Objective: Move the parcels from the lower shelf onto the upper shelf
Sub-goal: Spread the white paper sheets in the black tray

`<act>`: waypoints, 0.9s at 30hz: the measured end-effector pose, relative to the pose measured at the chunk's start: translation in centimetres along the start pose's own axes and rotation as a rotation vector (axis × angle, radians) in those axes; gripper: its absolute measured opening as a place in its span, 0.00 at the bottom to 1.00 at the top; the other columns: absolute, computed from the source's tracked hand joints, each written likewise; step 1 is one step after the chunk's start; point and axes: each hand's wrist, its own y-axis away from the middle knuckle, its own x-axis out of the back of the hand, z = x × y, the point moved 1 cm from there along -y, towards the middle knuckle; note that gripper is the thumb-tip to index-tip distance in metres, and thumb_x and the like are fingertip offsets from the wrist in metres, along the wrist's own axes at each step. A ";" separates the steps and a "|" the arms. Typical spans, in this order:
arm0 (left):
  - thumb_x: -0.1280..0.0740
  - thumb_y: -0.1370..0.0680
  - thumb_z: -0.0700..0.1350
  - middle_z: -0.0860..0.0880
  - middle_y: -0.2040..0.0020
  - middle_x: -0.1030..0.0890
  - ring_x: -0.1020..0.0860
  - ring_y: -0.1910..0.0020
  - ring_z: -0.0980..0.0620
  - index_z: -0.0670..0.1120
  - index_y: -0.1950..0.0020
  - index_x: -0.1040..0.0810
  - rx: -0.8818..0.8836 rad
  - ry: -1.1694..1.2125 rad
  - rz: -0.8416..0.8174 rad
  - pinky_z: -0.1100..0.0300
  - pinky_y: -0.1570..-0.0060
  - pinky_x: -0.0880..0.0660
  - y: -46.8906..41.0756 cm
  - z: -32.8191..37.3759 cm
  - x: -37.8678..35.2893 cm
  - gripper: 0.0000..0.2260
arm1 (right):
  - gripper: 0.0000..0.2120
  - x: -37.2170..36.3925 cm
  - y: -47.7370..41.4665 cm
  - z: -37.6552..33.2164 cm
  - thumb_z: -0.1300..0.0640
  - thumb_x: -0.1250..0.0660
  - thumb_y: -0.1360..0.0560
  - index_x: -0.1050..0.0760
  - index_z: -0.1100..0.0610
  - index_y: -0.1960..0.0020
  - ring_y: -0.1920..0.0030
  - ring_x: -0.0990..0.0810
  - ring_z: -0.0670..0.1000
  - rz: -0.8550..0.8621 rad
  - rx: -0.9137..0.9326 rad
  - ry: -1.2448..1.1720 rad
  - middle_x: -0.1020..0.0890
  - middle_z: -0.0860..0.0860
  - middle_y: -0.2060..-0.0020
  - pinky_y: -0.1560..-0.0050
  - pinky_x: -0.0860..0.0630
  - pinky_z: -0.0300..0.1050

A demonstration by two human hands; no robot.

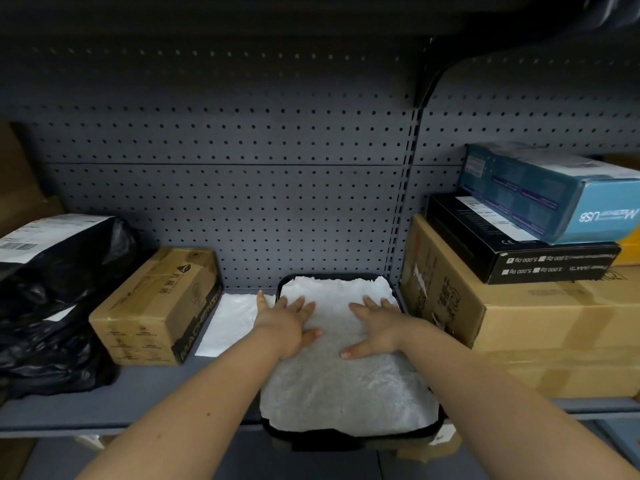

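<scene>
A flat parcel [346, 393] wrapped in white foam over a black base lies on the grey shelf [104, 403], its near end sticking out past the front edge. My left hand [287, 323] and my right hand [375, 329] both lie flat on its top with fingers spread. To its left lie a thin white foam parcel [232, 320], a brown cardboard box [156, 306] and a black plastic mailer bag [59, 296] with a white label.
A large cardboard carton [519, 323] stands right against the parcel, with a black box [519, 247] and a blue box [540, 192] stacked on it. A perforated grey back panel [242, 185] closes the shelf. Another shelf hangs dark overhead.
</scene>
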 end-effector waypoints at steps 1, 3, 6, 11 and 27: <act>0.57 0.21 0.68 0.54 0.19 0.54 0.54 0.20 0.46 0.58 0.20 0.57 -0.022 0.010 0.020 0.32 0.29 0.63 0.1 -0.1 0.0 0.32 | 0.58 -0.1 0.2 0.0 0.25 0.32 0.40 0.61 0.42 0.22 0.23 0.64 0.57 0.018 0.017 -0.013 0.61 0.48 0.21 0.24 0.55 0.59; 0.55 0.22 0.69 0.52 0.19 0.54 0.55 0.20 0.47 0.58 0.20 0.56 -0.078 0.050 0.056 0.35 0.27 0.64 0.8 -0.2 0.2 0.32 | 0.58 0.0 1.0 0.1 0.25 0.31 0.40 0.61 0.41 0.22 0.23 0.65 0.57 0.027 0.044 -0.031 0.61 0.48 0.21 0.24 0.56 0.59; 0.49 0.25 0.72 0.51 0.19 0.55 0.58 0.20 0.49 0.59 0.20 0.54 -0.149 0.150 0.020 0.37 0.27 0.66 2.6 -0.2 0.2 0.36 | 0.58 0.0 2.5 0.2 0.24 0.32 0.41 0.63 0.38 0.23 0.23 0.65 0.56 -0.064 0.060 0.015 0.62 0.46 0.22 0.24 0.54 0.62; 0.39 0.34 0.76 0.51 0.19 0.58 0.62 0.21 0.48 0.62 0.21 0.56 -0.139 0.170 -0.104 0.32 0.29 0.66 5.1 -0.4 -0.2 0.47 | 0.59 -0.8 4.8 0.2 0.29 0.27 0.40 0.64 0.36 0.24 0.23 0.66 0.55 -0.168 0.078 0.126 0.65 0.45 0.23 0.24 0.54 0.63; 0.37 0.31 0.73 0.51 0.20 0.44 0.47 0.21 0.50 0.59 0.22 0.42 -0.123 0.352 0.101 0.45 0.26 0.43 8.5 -1.3 0.1 0.41 | 0.56 -0.4 7.0 -0.5 0.37 0.23 0.38 0.53 0.44 0.21 0.22 0.51 0.48 0.056 0.265 -0.095 0.53 0.45 0.21 0.23 0.47 0.47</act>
